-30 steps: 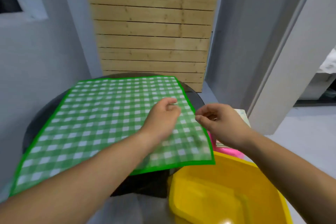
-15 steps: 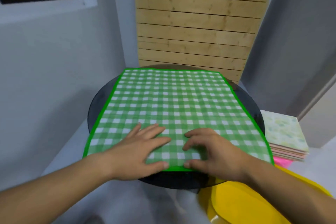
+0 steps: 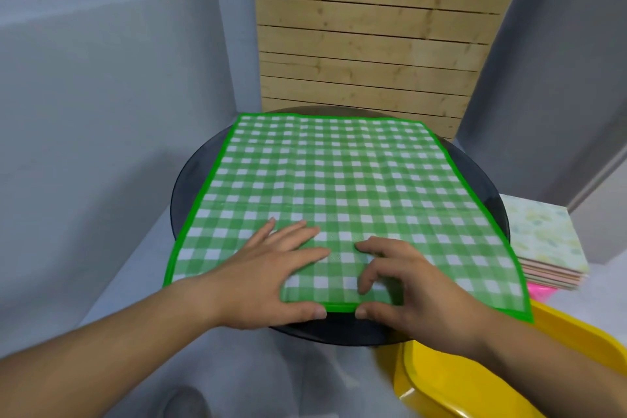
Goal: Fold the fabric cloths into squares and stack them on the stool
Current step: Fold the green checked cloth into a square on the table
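A green-and-white checked cloth (image 3: 339, 187) with a bright green hem lies spread flat over a round dark glass table (image 3: 190, 187). Both hands are at its near edge, close together. My left hand (image 3: 271, 275) lies flat on the cloth with straight fingers, its thumb along the hem. My right hand (image 3: 403, 285) has bent fingers with their tips on the cloth and its thumb at the hem, pinching the edge. A stack of folded cloths (image 3: 543, 237), pale floral on top, rests on a pink stool (image 3: 539, 291) to the right.
A yellow plastic basin (image 3: 475, 383) stands at the lower right, just below the table's edge. Grey walls close in on the left and right, and a wooden slat panel (image 3: 366, 37) stands behind the table. Pale floor shows at the lower left.
Both hands came from the cloth's right side to its near edge and settled on it. Over the last half second my right fingers curled tighter at the hem.
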Motion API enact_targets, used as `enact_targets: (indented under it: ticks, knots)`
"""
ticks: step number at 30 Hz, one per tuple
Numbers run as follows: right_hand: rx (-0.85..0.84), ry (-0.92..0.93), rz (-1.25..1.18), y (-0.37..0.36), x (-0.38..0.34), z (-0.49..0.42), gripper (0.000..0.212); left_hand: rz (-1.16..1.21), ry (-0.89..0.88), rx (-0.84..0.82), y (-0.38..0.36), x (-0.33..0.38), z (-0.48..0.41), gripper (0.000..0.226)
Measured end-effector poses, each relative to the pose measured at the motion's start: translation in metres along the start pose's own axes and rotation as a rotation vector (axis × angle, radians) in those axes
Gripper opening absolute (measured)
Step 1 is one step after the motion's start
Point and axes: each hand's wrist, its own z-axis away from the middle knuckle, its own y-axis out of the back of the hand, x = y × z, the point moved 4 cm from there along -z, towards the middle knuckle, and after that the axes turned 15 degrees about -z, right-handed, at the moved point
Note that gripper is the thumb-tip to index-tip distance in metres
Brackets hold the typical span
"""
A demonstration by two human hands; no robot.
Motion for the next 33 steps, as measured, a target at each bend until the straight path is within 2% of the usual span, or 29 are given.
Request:
enact_targets:
  ticks: [9, 15, 18, 25, 33]
  knots:
    - [-0.026, 0.059, 0.022, -0.005, -0.003, 0.008, 0.023, 0.051, 0.000, 0.021, 0.002, 0.002, 0.003, 0.084]
    - [-0.041, 0.095, 0.055, -0.011, -0.006, 0.020, 0.037, 0.030, -0.011, -0.012, -0.001, 0.009, 0.017, 0.095]
    - [-0.006, 0.128, 0.079, -0.015, -0.009, 0.027, 0.034, 0.006, -0.014, -0.014, -0.002, 0.013, 0.022, 0.098]
    - [0.047, 0.089, 0.025, -0.013, -0.016, 0.033, 0.018, 0.070, -0.025, 0.031, 0.000, 0.015, 0.026, 0.086]
    - [0.103, 0.032, -0.029, 0.007, -0.032, 0.024, 0.018, 0.242, 0.027, 0.112, 0.017, 0.009, 0.026, 0.073]
